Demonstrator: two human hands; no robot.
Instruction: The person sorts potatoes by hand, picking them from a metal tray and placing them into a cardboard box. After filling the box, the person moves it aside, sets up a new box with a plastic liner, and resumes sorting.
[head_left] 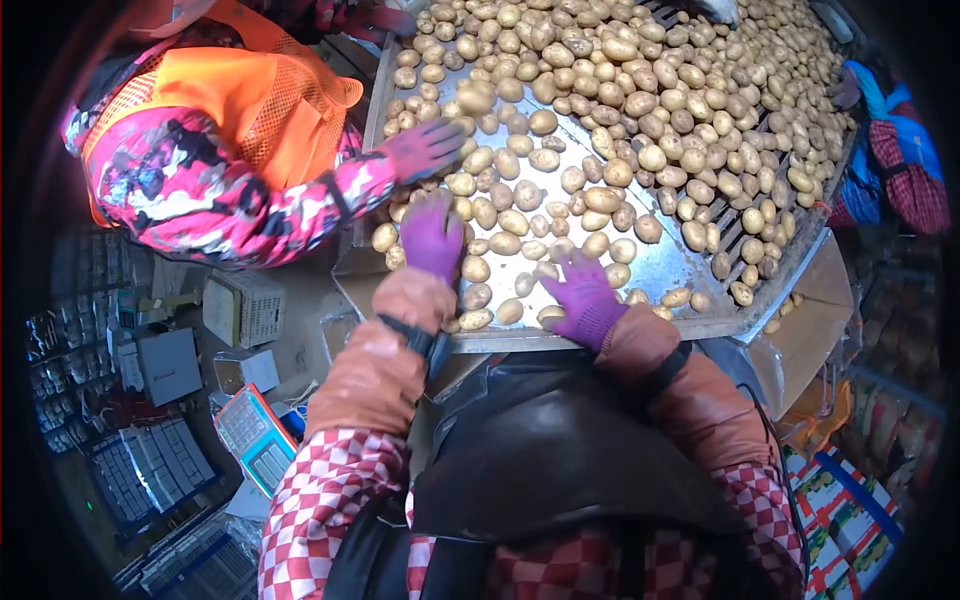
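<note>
Many pale brown potatoes (527,195) lie on a metal sorting table (655,262), thickest toward the back right and looser near me. My left hand (432,238), in a purple glove, is among the potatoes by the table's left side. Its fingers curl downward, and whatever they close on is hidden beneath. Near the front edge, my right hand (583,290) wears a matching glove. Its fingers are spread apart and rest by several potatoes, with none visibly gripped.
At the left, a co-worker in an orange vest (230,95) reaches a gloved hand (425,150) over the potatoes, close to my left hand. Another person's blue sleeve (895,130) shows at the right. A cardboard box (815,290) stands below the right edge; a scale (258,440) is at lower left.
</note>
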